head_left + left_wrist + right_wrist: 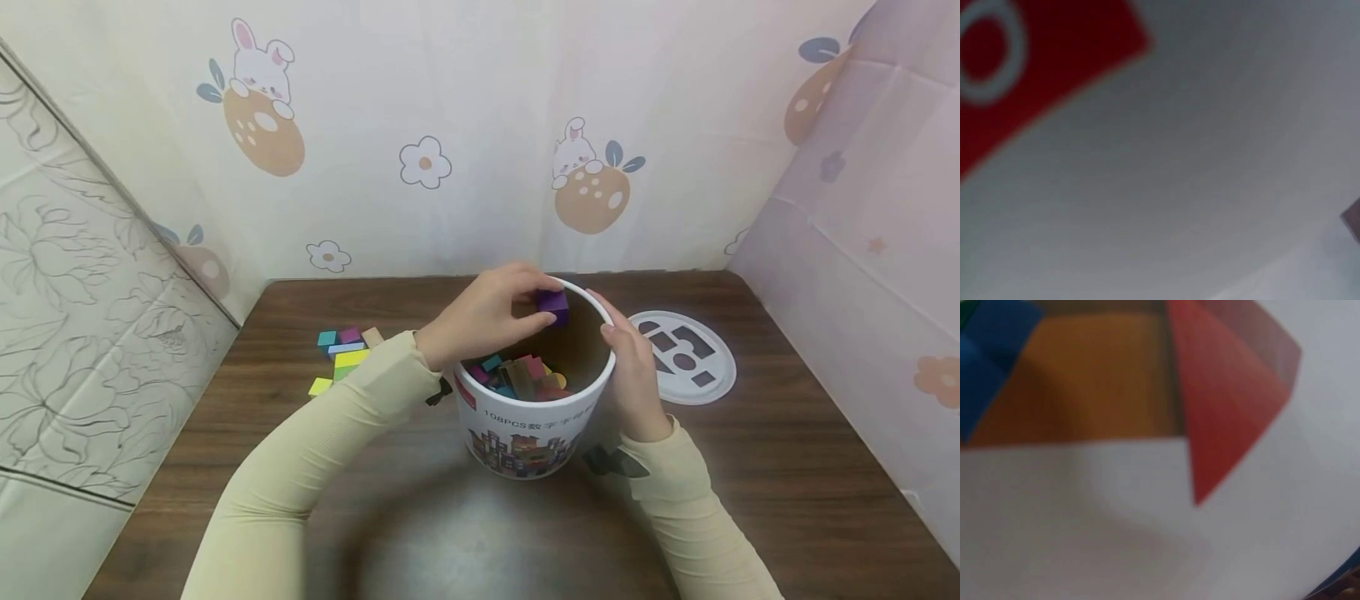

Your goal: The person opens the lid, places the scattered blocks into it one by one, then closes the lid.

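My left hand (487,315) pinches a purple block (553,307) between thumb and fingers, inside the mouth of a white bucket (480,421). On the bucket's right side my right hand (632,371) grips the rim, its thumb over the edge. Several coloured blocks (522,377) lie in the bottom of the bucket. The left wrist view is filled by the bucket's white wall (1179,175) and part of a red label (1066,56). Up close in the right wrist view is the printed picture (1097,381) on the bucket.
Left of the bucket, partly behind the left sleeve, sits a group of loose blocks (351,359) in yellow, green, teal, purple and wood colour. A white lid (701,383) with shaped holes lies to the right on the brown wooden table (787,467). Patterned curtains stand behind and beside it.
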A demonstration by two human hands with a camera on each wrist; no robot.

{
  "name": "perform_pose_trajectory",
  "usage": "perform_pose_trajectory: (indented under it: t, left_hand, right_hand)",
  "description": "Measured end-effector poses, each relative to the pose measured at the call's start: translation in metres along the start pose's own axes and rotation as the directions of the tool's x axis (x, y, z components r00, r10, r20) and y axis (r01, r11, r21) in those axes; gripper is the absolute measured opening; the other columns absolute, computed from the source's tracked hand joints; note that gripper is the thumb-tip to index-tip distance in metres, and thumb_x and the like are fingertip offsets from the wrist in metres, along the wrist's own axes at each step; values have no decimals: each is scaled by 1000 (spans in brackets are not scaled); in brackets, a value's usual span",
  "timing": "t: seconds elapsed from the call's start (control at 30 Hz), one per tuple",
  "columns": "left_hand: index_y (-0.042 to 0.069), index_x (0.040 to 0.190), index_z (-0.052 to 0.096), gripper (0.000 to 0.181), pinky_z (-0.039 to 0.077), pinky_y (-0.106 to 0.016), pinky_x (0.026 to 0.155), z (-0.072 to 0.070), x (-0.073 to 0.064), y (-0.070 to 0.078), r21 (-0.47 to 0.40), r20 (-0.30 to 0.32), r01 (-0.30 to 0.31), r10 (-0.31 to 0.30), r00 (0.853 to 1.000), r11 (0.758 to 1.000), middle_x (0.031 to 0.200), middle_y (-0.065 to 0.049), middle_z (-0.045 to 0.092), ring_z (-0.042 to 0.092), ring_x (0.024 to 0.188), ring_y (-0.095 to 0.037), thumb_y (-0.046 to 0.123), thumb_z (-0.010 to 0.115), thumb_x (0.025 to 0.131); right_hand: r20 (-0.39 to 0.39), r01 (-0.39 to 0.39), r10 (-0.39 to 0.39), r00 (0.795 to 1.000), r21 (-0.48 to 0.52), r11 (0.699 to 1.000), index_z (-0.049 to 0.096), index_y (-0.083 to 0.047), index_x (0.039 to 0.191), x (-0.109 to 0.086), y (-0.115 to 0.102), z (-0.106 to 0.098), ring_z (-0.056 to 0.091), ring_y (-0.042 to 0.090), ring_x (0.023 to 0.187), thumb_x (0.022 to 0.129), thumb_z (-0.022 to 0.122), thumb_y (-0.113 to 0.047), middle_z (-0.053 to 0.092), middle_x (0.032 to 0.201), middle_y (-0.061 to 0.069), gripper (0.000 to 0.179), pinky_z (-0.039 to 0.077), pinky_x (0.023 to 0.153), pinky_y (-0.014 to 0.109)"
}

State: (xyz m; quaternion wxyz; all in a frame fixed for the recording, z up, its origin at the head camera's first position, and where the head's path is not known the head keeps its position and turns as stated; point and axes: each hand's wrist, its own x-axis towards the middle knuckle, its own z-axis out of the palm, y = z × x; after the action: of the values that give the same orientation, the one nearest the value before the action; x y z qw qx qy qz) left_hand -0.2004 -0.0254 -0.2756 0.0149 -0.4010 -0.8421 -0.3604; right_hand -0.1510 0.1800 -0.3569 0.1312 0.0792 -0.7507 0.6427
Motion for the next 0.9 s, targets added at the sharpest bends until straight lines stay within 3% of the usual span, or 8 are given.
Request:
perform_pose_trajectory:
  t: [0.27, 0.57, 0.7, 0.9]
  left_hand:
    - [7, 126, 64, 39, 53, -24, 95, 0, -2, 0, 19, 49, 31, -32, 998, 999, 119, -6, 66, 64, 108, -15, 17, 71, 89]
    - [7, 126, 64, 38, 54, -28, 96, -2, -7, 1, 17, 34, 37, -38, 999, 999, 121, -7, 66, 64, 109, -18, 18, 71, 90]
    - [9, 127, 64, 39, 54, -30, 97, -6, -13, 0, -28, 7, 53, -53, 999, 998, 124, -6, 66, 64, 111, -18, 19, 71, 90]
    - [7, 126, 65, 38, 53, -33, 98, -20, -29, -8, -56, -93, 45, -50, 994, 997, 126, -6, 65, 65, 111, -18, 16, 71, 90]
  right_hand:
    - [4, -7, 7, 1000, -23, 1000, 46, -16, 147, -1, 1, 0, 45, 17, 135, 103, 28, -27, 47, 151, 3, 48, 41, 103, 16]
    - [13, -6, 6, 1000, -24, 1000, 46, -18, 147, -2, 1, 0, 46, 17, 134, 104, 27, -29, 47, 151, 2, 48, 43, 102, 16]
    - [10, -9, 9, 1000, -26, 1000, 46, -18, 147, -2, 0, 0, 46, 16, 133, 104, 28, -29, 48, 150, 2, 48, 42, 103, 18]
    - [-1, -3, 3, 1000, -14, 1000, 47, -17, 146, -2, 0, 0, 47, 14, 132, 104, 29, -27, 49, 149, 3, 47, 41, 107, 25]
